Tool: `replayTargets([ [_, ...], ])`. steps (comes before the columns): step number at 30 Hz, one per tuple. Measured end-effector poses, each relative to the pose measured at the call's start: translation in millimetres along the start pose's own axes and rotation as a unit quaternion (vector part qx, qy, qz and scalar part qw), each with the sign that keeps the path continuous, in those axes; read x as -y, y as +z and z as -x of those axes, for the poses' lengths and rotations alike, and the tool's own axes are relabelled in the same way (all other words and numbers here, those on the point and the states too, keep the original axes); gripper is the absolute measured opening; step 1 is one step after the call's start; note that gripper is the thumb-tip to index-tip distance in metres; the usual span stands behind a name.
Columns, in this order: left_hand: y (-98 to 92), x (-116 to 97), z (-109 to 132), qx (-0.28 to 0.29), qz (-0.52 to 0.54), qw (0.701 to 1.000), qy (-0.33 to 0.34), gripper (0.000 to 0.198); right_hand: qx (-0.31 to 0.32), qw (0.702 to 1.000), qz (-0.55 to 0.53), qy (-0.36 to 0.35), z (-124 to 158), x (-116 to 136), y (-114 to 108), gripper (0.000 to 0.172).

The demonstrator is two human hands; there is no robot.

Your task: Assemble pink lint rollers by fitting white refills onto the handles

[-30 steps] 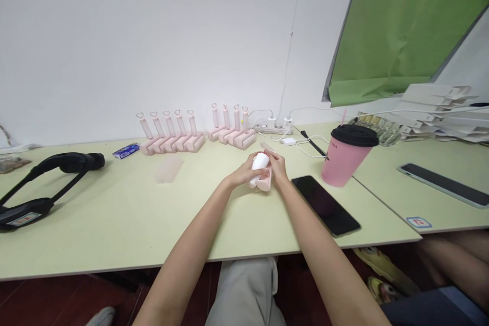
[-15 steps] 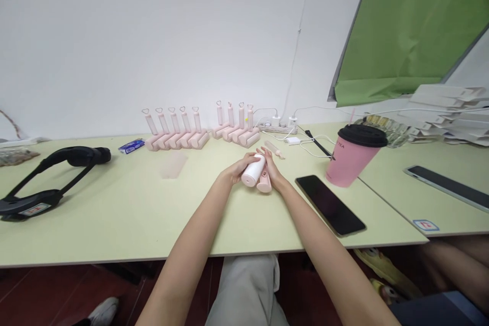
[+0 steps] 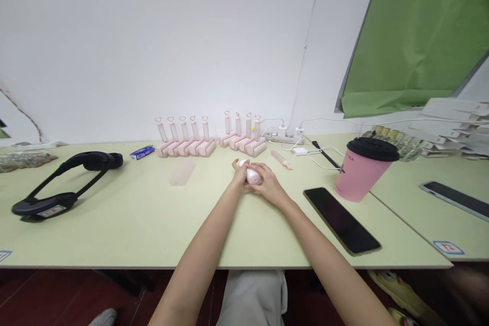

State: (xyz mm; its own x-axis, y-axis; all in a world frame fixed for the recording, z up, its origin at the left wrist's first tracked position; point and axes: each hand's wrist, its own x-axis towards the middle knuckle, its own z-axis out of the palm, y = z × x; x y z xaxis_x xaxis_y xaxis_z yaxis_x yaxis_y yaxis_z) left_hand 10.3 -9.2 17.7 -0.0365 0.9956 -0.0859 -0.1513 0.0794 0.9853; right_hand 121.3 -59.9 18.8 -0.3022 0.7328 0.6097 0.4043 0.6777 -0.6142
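Note:
My left hand (image 3: pixel 239 174) and my right hand (image 3: pixel 270 184) are wrapped round a white cylinder with a pale pink end (image 3: pixel 253 177), low over the table in front of me. The cylinder lies tilted, its pink end towards me. Fingers cover most of its sides, and whatever lies underneath is hidden. Behind my hands stand two groups of pale pink devices, a left row (image 3: pixel 186 148) and a right group (image 3: pixel 244 143). Each has a lying cylinder and an upright tube, most topped by a heart-shaped loop. A loose pinkish tube (image 3: pixel 281 160) lies right of my hands.
A black phone (image 3: pixel 342 220) and a pink cup with black lid (image 3: pixel 362 170) are on the right. Charger cables and a power strip (image 3: pixel 284 139) run along the wall. Leftwards lie a pinkish sheet (image 3: pixel 182 172), a blue packet (image 3: pixel 142 153) and a black headset (image 3: pixel 69 183).
My hands have turned the white cylinder and closed further round it. The pink piece seen beside it earlier is now hidden. The whole view has shifted slightly.

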Motion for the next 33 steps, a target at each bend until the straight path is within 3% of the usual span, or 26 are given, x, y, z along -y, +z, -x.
replayTargets([
  [3, 0.4, 0, -2, 0.004, 0.021, 0.999, -0.030, 0.048, -0.048, 0.999, 0.017, 0.007, -2, -8, -4, 0.043],
  [5, -1.0, 0, -4, 0.025, -0.034, 0.999, -0.021, 0.050, -0.096, 0.994, 0.009, 0.042, -5, -13, -9, 0.038],
  [11, -13.3, 8, -12, 0.036, -0.129, 0.985, 0.112, 0.033, -0.179, 0.964, -0.059, 0.187, -9, -27, -18, 0.037],
  [14, -19.1, 12, -10, 0.101, -0.131, 0.978, 0.130, 0.041, -0.216, 0.943, -0.042, 0.250, -9, -43, -21, 0.038],
  [18, -20.9, 13, -2, 0.210, -0.158, 0.947, 0.187, 0.071, -0.261, 0.920, -0.022, 0.291, -9, -63, -25, 0.040],
  [21, -18.4, 11, 4, 0.214, -0.230, 0.914, 0.258, 0.074, -0.279, 0.916, -0.008, 0.289, -8, -68, -26, 0.038],
  [28, -17.0, 11, 5, 0.194, -0.285, 0.895, 0.284, 0.054, -0.302, 0.914, 0.050, 0.267, -9, -63, -26, 0.034],
  [33, -19.0, 14, 1, 0.180, -0.317, 0.883, 0.294, 0.054, -0.233, 0.929, 0.030, 0.286, -9, -65, -30, 0.028],
])
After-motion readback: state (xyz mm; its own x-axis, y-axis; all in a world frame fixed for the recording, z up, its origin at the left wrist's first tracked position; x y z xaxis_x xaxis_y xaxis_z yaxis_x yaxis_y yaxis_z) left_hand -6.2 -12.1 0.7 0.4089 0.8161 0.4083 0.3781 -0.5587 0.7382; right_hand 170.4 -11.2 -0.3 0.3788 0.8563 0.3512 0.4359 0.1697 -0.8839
